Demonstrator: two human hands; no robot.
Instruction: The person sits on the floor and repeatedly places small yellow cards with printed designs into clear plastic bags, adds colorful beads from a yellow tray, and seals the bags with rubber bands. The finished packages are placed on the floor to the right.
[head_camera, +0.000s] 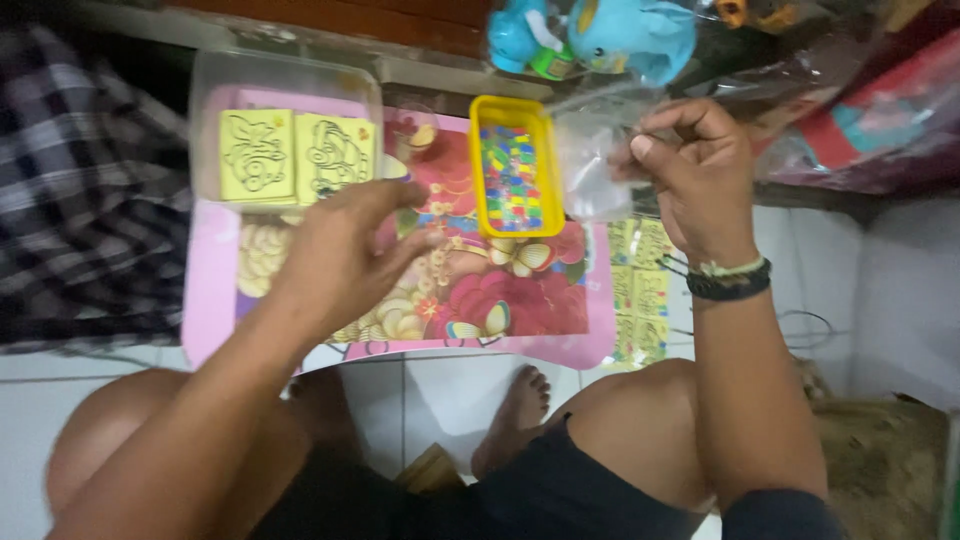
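Beside yellow tray (478, 165), right hand (700, 170) pinching clear plastic bag (590, 165)

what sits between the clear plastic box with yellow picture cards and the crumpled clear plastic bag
In the head view, the yellow rectangular tray of multicoloured beads lies between the clear box and the clear bag.

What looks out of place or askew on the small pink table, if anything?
Nothing looks spilled or damaged. The yellow tray of coloured pieces sits slightly askew on the pink table. The right hand pinches a crumpled clear plastic bag beside it. The left hand hovers near two yellow picture cards.
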